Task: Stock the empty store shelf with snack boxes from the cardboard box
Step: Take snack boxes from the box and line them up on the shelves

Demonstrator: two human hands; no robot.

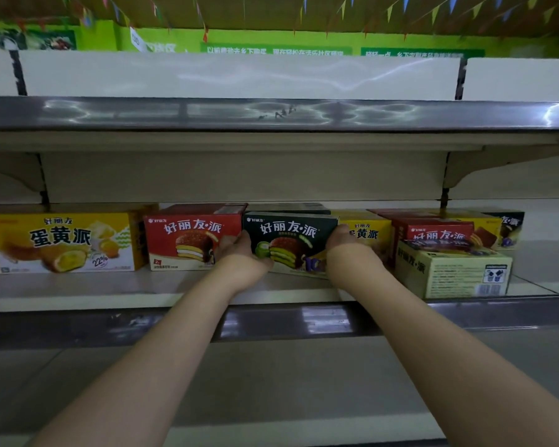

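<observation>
The dark box (288, 241) is gripped at its two ends by the left hand (239, 253) and the right hand (344, 243) on the shelf (110, 285), between the red box (192, 240) and a yellow box (368, 230) (partly hidden).

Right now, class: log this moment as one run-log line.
step: placing box | left hand: grips dark green box left end | right hand: grips its right end | neighbours: red box, yellow box | shelf: partly stocked
</observation>
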